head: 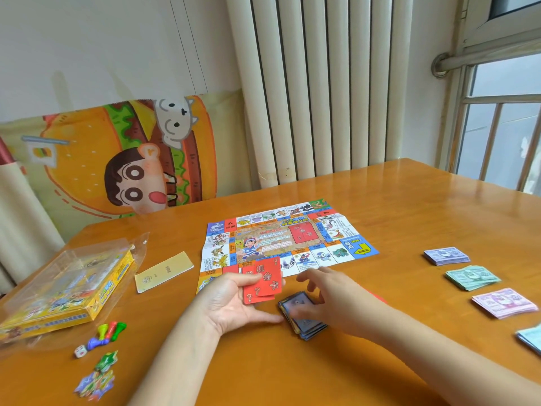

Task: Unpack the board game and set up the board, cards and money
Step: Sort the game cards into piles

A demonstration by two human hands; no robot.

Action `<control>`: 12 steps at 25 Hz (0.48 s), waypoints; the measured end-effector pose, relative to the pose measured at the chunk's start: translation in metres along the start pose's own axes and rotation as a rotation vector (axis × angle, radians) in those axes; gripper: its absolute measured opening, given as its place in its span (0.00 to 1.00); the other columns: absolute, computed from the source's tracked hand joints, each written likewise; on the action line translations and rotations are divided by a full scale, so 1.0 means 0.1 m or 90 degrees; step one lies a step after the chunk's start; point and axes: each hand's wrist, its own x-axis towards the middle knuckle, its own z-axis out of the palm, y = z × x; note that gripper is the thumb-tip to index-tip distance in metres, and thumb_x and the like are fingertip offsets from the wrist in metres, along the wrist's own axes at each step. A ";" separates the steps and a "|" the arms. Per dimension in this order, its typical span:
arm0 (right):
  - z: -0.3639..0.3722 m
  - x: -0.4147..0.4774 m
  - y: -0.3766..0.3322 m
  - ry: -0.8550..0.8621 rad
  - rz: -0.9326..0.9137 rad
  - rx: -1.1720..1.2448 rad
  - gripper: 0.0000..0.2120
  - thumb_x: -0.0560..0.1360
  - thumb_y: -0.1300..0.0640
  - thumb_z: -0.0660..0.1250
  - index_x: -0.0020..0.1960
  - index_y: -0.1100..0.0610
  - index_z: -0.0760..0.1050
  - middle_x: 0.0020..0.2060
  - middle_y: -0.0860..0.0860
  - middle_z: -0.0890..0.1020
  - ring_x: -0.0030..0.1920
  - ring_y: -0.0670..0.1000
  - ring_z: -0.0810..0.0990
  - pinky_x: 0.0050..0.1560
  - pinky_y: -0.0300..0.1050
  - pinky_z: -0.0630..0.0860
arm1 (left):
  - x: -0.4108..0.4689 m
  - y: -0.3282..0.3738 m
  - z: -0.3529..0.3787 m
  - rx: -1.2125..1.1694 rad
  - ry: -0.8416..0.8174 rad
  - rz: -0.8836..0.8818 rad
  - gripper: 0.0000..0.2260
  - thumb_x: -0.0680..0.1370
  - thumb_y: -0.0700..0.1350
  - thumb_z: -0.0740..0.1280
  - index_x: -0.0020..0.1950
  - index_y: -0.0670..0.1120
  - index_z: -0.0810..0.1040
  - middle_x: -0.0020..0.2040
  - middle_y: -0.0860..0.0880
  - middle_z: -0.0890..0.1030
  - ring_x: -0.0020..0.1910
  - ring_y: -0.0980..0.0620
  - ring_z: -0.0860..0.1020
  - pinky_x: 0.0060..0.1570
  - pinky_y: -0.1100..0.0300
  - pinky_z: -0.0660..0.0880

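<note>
A: Gripping the red cards (263,281) with the left hand's (231,303) fingers (251,278), at the near edge of the board (287,238). Why?

B: Probably sorting them out of the picture deck (304,317), just nearer than the board.

A: And the right hand (330,297)?

B: Hovering over that deck, blurring. Gripping or merely spreading? Cannot tell. Also losing part of the last money pile (531,338), right of the board, to the frame edge.

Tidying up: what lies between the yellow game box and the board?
A pale yellow paper slip lies flat between the game box and the board, shown in the head view.
</note>
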 end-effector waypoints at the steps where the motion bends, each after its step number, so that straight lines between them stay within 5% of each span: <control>1: -0.02 -0.02 0.01 -0.044 -0.003 0.004 0.37 0.67 0.37 0.73 0.71 0.45 0.64 0.61 0.44 0.72 0.52 0.43 0.71 0.51 0.38 0.68 | 0.00 -0.02 0.02 -0.007 -0.011 0.000 0.09 0.78 0.33 0.59 0.55 0.39 0.75 0.45 0.37 0.83 0.39 0.43 0.84 0.57 0.26 0.61; 4: -0.10 -0.08 0.00 -0.133 -0.017 -0.029 0.44 0.64 0.42 0.77 0.74 0.41 0.58 0.65 0.43 0.68 0.58 0.45 0.70 0.53 0.39 0.67 | 0.00 -0.05 0.06 -0.009 -0.031 0.000 0.08 0.78 0.34 0.59 0.54 0.37 0.75 0.46 0.35 0.83 0.40 0.42 0.84 0.59 0.26 0.61; 6: -0.13 -0.08 0.00 -0.133 -0.022 -0.030 0.41 0.65 0.46 0.77 0.73 0.41 0.59 0.63 0.42 0.69 0.54 0.44 0.70 0.50 0.40 0.68 | 0.00 -0.04 0.03 0.012 -0.024 0.001 0.08 0.78 0.34 0.59 0.55 0.37 0.75 0.46 0.35 0.83 0.41 0.42 0.84 0.58 0.29 0.63; 12: -0.22 -0.01 0.02 0.099 -0.022 0.297 0.14 0.73 0.44 0.69 0.51 0.52 0.80 0.43 0.43 0.83 0.38 0.44 0.81 0.43 0.40 0.77 | 0.04 0.00 0.02 0.038 0.045 0.085 0.09 0.77 0.32 0.63 0.56 0.40 0.74 0.42 0.40 0.84 0.43 0.42 0.82 0.43 0.45 0.80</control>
